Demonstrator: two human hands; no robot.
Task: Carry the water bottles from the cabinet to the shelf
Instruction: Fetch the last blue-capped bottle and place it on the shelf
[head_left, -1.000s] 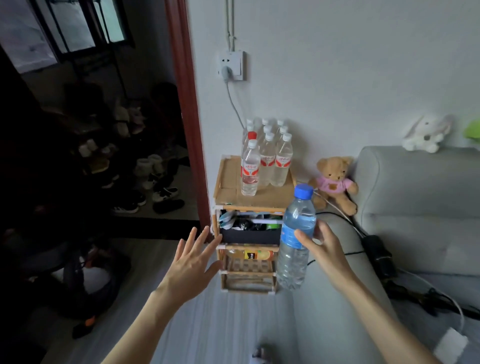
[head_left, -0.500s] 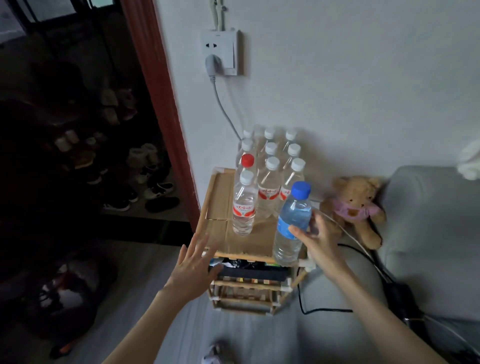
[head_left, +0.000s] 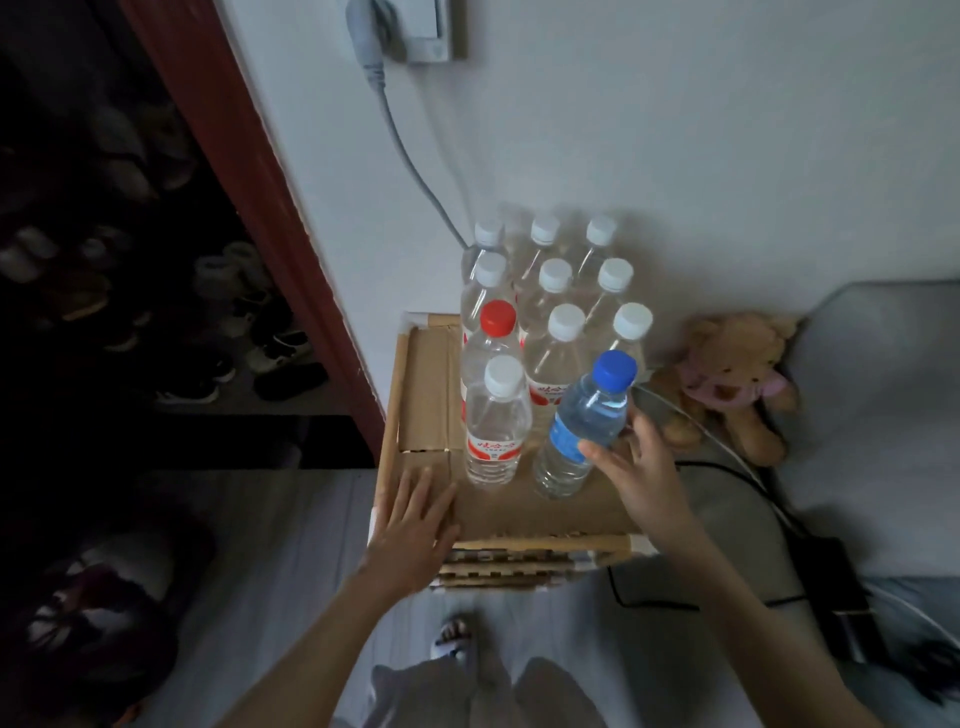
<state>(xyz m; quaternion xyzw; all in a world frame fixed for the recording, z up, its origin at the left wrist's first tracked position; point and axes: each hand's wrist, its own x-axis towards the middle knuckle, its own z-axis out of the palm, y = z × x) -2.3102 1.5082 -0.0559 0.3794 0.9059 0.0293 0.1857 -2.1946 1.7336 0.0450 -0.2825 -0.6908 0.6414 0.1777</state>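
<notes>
- Two hands reach over the wooden shelf (head_left: 421, 384).
- The left hand (head_left: 410, 525) lies flat on its top, fingers straight.
- White-capped bottles (head_left: 553, 358) stand there.
- The right hand (head_left: 641, 467) fingers hold the blue-capped bottle (head_left: 584, 423), tilted on the shelf.
- A teddy bear (head_left: 732, 379) sits right.

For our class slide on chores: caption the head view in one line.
Right hand sets a blue-capped bottle on the wooden shelf; left hand rests flat beside it.
</notes>
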